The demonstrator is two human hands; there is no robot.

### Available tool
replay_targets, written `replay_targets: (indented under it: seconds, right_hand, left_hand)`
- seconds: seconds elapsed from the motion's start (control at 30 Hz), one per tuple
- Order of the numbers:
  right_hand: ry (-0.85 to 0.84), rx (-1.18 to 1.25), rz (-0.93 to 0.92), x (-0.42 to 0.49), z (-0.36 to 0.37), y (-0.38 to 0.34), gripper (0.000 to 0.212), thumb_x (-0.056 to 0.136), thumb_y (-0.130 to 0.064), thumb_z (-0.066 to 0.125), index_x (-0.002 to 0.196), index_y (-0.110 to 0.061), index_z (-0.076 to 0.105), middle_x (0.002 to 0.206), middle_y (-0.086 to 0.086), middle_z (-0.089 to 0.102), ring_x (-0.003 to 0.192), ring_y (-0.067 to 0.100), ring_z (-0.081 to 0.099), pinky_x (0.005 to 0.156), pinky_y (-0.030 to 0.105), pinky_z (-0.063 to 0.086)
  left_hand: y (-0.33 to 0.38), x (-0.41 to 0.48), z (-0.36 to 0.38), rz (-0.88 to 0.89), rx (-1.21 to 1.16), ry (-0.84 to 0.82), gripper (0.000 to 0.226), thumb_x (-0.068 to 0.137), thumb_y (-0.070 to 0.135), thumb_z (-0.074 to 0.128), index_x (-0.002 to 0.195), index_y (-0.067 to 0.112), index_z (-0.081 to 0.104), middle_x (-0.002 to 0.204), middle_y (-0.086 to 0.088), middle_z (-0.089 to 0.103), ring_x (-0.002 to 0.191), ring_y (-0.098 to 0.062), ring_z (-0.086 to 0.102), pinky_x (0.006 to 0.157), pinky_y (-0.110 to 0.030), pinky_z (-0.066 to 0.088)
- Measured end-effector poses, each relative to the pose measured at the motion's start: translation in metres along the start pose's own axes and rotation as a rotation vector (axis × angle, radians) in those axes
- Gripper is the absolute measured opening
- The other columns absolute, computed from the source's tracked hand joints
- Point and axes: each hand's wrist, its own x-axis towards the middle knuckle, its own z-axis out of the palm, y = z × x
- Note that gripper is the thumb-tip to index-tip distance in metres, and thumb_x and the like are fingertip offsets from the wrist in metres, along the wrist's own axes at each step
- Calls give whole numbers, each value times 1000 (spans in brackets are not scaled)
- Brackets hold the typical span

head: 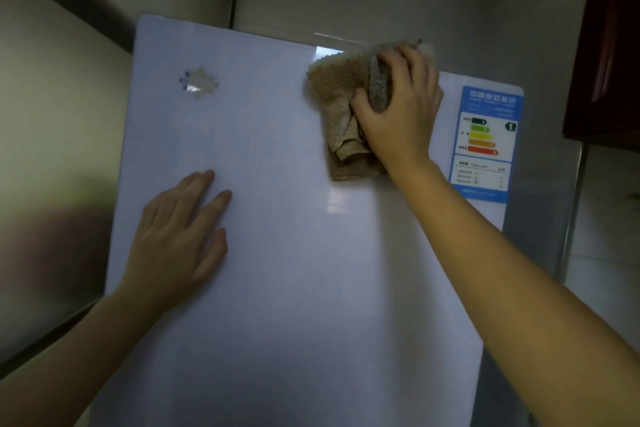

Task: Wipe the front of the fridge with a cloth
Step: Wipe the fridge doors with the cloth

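The white glossy fridge door (284,253) fills the middle of the view. A crumpled brown and grey cloth (341,104) is pressed against the door near its top edge, right of centre. My right hand (398,107) grips the cloth and holds it flat to the door, with part of the cloth hanging below the palm. My left hand (180,236) lies flat on the door lower left, fingers spread, holding nothing.
A blue energy label (486,142) is stuck at the door's upper right, just right of the cloth. A silver snowflake emblem (199,82) sits upper left. A dark red cabinet (609,45) hangs at the right. Walls close in on the left.
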Motion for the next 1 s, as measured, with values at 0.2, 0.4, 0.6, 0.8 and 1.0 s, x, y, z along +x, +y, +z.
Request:
replay_targets:
  seconds: [0.2, 0.4, 0.6, 0.8, 1.0]
  right_hand:
    - [-27, 22, 5, -88, 1, -18, 60, 84, -40, 71, 139, -18, 57, 151, 8, 46, 143, 28, 39, 112, 37, 31]
    - [-167, -6, -102, -239, -4, -34, 63, 78, -38, 76, 135, -13, 63, 151, 15, 51, 140, 36, 47, 114, 47, 37]
    - [-186, -23, -192, -254, -3, -31, 60, 76, -38, 80, 128, -13, 67, 148, 14, 54, 138, 35, 49, 115, 47, 37]
    - [-75, -6, -103, -112, 12, -36, 60, 80, -43, 70, 133, -16, 62, 148, 12, 52, 138, 32, 44, 110, 41, 34]
    - [18, -5, 3, -4, 31, -53, 57, 84, -46, 63, 135, -22, 58, 147, 6, 50, 141, 28, 41, 110, 43, 37]
  left_hand:
    - [1, -8, 3, -26, -23, -7, 55, 95, 35, 44, 142, 7, 54, 156, -21, 41, 143, -38, 39, 113, -49, 32]
    - [-1, -16, -1, -18, -39, -50, 56, 96, 35, 44, 144, 7, 51, 158, -20, 39, 145, -37, 37, 116, -47, 29]
    - [-8, -20, -5, 17, -28, -70, 56, 96, 35, 43, 144, 7, 52, 158, -20, 39, 145, -37, 38, 114, -48, 33]
    - [-20, -26, -7, 63, -10, -73, 53, 97, 33, 43, 141, 7, 55, 156, -20, 43, 143, -38, 43, 111, -49, 38]
    - [-38, -44, -10, 36, 0, -48, 52, 96, 31, 45, 140, 6, 57, 155, -20, 44, 141, -38, 45, 110, -46, 38]
